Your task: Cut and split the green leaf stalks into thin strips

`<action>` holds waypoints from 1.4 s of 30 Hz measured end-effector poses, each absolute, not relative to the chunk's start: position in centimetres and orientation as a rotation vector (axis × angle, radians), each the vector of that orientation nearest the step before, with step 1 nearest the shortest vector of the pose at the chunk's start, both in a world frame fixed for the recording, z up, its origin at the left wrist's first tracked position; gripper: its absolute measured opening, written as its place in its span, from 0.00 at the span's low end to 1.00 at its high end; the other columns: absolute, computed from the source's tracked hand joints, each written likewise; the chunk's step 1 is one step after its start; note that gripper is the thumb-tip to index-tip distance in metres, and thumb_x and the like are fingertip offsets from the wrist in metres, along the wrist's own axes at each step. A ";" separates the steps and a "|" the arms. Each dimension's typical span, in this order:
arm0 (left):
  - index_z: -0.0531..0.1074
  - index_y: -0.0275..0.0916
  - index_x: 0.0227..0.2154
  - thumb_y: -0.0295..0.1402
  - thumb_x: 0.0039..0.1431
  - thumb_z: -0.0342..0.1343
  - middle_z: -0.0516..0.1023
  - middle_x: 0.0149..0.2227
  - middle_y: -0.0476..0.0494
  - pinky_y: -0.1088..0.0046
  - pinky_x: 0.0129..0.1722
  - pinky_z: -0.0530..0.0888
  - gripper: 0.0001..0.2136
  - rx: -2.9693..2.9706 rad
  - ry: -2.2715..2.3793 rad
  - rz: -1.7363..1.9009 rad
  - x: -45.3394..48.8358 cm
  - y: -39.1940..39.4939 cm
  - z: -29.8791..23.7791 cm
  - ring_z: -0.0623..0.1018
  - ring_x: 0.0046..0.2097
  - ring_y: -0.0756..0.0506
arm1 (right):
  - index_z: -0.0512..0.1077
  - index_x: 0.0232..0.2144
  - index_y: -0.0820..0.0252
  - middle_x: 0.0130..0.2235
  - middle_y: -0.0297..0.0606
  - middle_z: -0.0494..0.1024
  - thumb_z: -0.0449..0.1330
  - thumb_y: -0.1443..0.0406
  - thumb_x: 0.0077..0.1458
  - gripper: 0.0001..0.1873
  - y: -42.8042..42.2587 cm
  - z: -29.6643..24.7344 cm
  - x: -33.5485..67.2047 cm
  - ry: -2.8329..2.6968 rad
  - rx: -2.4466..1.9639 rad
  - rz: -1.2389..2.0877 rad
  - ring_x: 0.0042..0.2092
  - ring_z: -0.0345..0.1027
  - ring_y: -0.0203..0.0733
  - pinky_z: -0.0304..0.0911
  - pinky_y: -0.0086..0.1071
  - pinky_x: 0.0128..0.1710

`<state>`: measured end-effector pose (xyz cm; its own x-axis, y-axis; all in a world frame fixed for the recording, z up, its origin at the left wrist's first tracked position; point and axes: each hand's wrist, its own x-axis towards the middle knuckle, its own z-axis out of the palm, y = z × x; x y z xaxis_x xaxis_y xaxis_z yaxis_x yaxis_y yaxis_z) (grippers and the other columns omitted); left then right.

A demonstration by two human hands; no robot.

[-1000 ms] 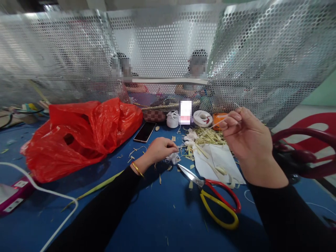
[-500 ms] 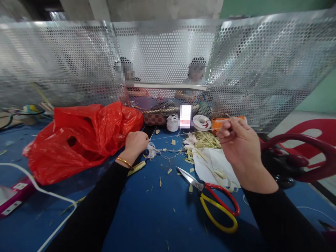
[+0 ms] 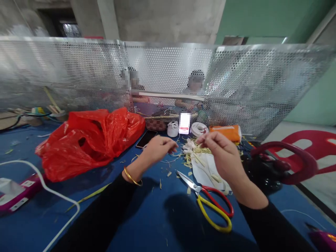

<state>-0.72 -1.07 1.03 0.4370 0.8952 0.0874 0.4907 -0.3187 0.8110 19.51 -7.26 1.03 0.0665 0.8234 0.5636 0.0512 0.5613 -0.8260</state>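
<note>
My left hand (image 3: 160,148), with a gold bangle at the wrist, hovers above the blue table with its fingers curled. What it holds, if anything, is hidden. Opposite, my right hand (image 3: 223,154) is raised with thumb and fingertips pinched together; the fine white thread that ran between the hands can hardly be made out now. Below and between them lie scissors (image 3: 196,189) with one red and one yellow handle, blades apart. A white paper sheet (image 3: 202,171) under my right hand carries pale green plant strips (image 3: 189,161). A black phone (image 3: 145,139) lies beyond my left wrist.
A red plastic bag (image 3: 97,140) fills the left, near a purple power strip (image 3: 23,196) and white cable. Along the back stand a white string ball (image 3: 172,129), lit phone (image 3: 184,123), ribbon spool (image 3: 198,130) and orange packet (image 3: 225,132). Behind a perforated metal screen (image 3: 168,63) sit two people.
My left hand has moved right, away from the bag, and my right hand has moved left and lower. The hands are closer together, and the taut thread between them no longer shows clearly. The view has tilted up.
</note>
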 end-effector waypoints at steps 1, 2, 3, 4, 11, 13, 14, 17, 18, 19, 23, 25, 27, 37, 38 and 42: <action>0.77 0.35 0.35 0.43 0.59 0.48 0.80 0.33 0.40 0.72 0.32 0.69 0.18 1.749 1.004 0.568 0.0 -2.1 0.8 0.77 0.35 0.45 | 0.67 0.28 0.58 0.35 0.35 0.73 0.54 0.67 0.60 0.07 -8.0 0.9 19.2 -1.515 -0.826 0.678 0.39 0.67 0.38 0.61 0.33 0.40; 0.77 0.34 0.34 0.47 0.58 0.48 0.80 0.32 0.39 0.72 0.30 0.69 0.20 1.541 0.869 0.459 0.7 -3.0 0.4 0.77 0.34 0.45 | 0.66 0.29 0.58 0.35 0.36 0.72 0.53 0.67 0.61 0.07 -8.8 0.7 18.8 -1.641 -0.836 0.673 0.39 0.66 0.38 0.61 0.34 0.41; 0.77 0.34 0.33 0.48 0.56 0.50 0.80 0.32 0.39 0.72 0.31 0.70 0.21 1.341 0.766 0.407 1.3 -3.9 -0.2 0.77 0.34 0.45 | 0.64 0.29 0.57 0.35 0.36 0.72 0.52 0.67 0.61 0.08 -9.8 0.6 18.6 -1.772 -0.832 0.657 0.39 0.66 0.39 0.61 0.35 0.42; 0.76 0.34 0.31 0.47 0.53 0.54 0.79 0.31 0.41 0.71 0.32 0.71 0.18 1.148 0.703 0.412 1.8 -4.7 -0.9 0.77 0.33 0.45 | 0.63 0.29 0.57 0.36 0.37 0.71 0.51 0.68 0.61 0.08 -10.8 0.3 18.3 -1.896 -0.842 0.648 0.40 0.66 0.39 0.61 0.35 0.42; 0.75 0.33 0.29 0.32 0.50 0.62 0.78 0.29 0.45 0.77 0.35 0.71 0.07 0.812 0.754 0.669 1.9 -8.7 -3.3 0.76 0.30 0.52 | 0.61 0.30 0.58 0.36 0.39 0.70 0.47 0.71 0.61 0.08 -16.7 -3.0 18.2 -2.265 -1.111 0.448 0.38 0.64 0.40 0.62 0.35 0.38; 0.75 0.32 0.29 0.31 0.53 0.60 0.78 0.30 0.43 0.75 0.37 0.72 0.06 0.773 0.814 0.712 1.5 -9.4 -3.3 0.77 0.31 0.51 | 0.62 0.31 0.58 0.37 0.41 0.71 0.46 0.72 0.61 0.08 -17.8 -3.8 18.4 -2.280 -1.103 0.459 0.39 0.64 0.40 0.62 0.35 0.39; 0.75 0.32 0.29 0.31 0.54 0.59 0.78 0.30 0.43 0.75 0.37 0.72 0.06 0.762 0.833 0.729 1.3 -9.7 -3.4 0.77 0.32 0.51 | 0.62 0.32 0.58 0.38 0.41 0.71 0.46 0.72 0.61 0.08 -18.4 -4.1 18.5 -2.287 -1.088 0.479 0.40 0.65 0.40 0.62 0.35 0.40; 0.74 0.33 0.29 0.29 0.57 0.56 0.78 0.29 0.45 0.74 0.36 0.73 0.05 0.704 0.866 0.781 0.8 -10.6 -3.7 0.78 0.31 0.50 | 0.65 0.33 0.58 0.37 0.39 0.73 0.49 0.70 0.61 0.07 -20.0 -4.5 18.8 -2.343 -1.038 0.631 0.38 0.66 0.38 0.62 0.31 0.38; 0.73 0.33 0.29 0.29 0.58 0.56 0.78 0.28 0.45 0.74 0.35 0.74 0.05 0.683 0.878 0.799 0.6 -10.8 -3.9 0.78 0.30 0.50 | 0.66 0.33 0.58 0.35 0.37 0.73 0.51 0.69 0.60 0.05 -20.4 -4.6 19.1 -2.352 -1.031 0.703 0.36 0.66 0.37 0.62 0.30 0.36; 0.73 0.33 0.29 0.29 0.57 0.56 0.77 0.27 0.46 0.74 0.35 0.74 0.05 0.666 0.890 0.813 0.4 -11.1 -4.0 0.78 0.30 0.50 | 0.66 0.33 0.57 0.34 0.35 0.74 0.52 0.68 0.60 0.04 -20.7 -4.8 19.4 -2.344 -1.040 0.767 0.34 0.66 0.36 0.62 0.29 0.34; 0.73 0.33 0.29 0.30 0.53 0.61 0.78 0.28 0.45 0.75 0.34 0.74 0.04 0.651 0.936 0.827 -0.2 -12.3 -4.5 0.78 0.29 0.50 | 0.67 0.34 0.57 0.33 0.37 0.74 0.51 0.65 0.60 0.05 -20.2 -6.0 21.7 -2.121 -1.338 0.617 0.33 0.67 0.38 0.63 0.31 0.33; 0.73 0.33 0.30 0.29 0.52 0.62 0.78 0.29 0.45 0.75 0.34 0.75 0.05 0.647 0.945 0.826 -0.4 -12.9 -4.8 0.78 0.29 0.51 | 0.68 0.40 0.58 0.40 0.43 0.73 0.51 0.65 0.58 0.08 -19.3 -7.0 22.9 -2.082 -1.601 0.350 0.38 0.68 0.44 0.63 0.37 0.37; 0.74 0.34 0.33 0.28 0.52 0.62 0.78 0.30 0.45 0.74 0.34 0.75 0.06 0.648 0.953 0.822 -0.6 -13.6 -5.1 0.78 0.29 0.51 | 0.68 0.45 0.62 0.39 0.48 0.73 0.52 0.67 0.54 0.15 -18.5 -7.9 23.7 -2.135 -1.788 0.200 0.40 0.68 0.50 0.63 0.41 0.38; 0.75 0.34 0.30 0.39 0.47 0.63 0.68 0.23 0.53 0.82 0.18 0.62 0.12 0.793 1.097 0.866 -2.9 -17.6 -5.9 0.64 0.19 0.57 | 0.65 0.53 0.68 0.38 0.53 0.75 0.52 0.76 0.39 0.33 -15.5 -8.1 22.6 -2.219 -1.926 0.359 0.36 0.70 0.54 0.59 0.39 0.33; 0.75 0.35 0.29 0.39 0.47 0.62 0.67 0.22 0.54 0.82 0.18 0.61 0.12 0.810 1.114 0.884 -3.2 -17.7 -5.9 0.63 0.19 0.57 | 0.64 0.54 0.66 0.38 0.51 0.76 0.52 0.75 0.40 0.33 -15.4 -8.0 22.5 -2.215 -1.922 0.378 0.36 0.71 0.52 0.60 0.39 0.33; 0.74 0.35 0.29 0.42 0.49 0.59 0.64 0.20 0.55 0.82 0.17 0.57 0.13 0.886 1.173 0.929 -4.0 -17.7 -6.2 0.59 0.18 0.58 | 0.61 0.56 0.54 0.33 0.35 0.75 0.54 0.72 0.45 0.33 -16.0 -7.0 21.8 -1.977 -1.726 1.039 0.25 0.66 0.35 0.59 0.27 0.24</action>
<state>-4.03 -17.66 -6.17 0.1356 0.9280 -0.3470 -0.1252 0.3635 0.9232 21.78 -16.02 -7.02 -0.2204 0.9505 -0.2189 0.7196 0.0069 -0.6944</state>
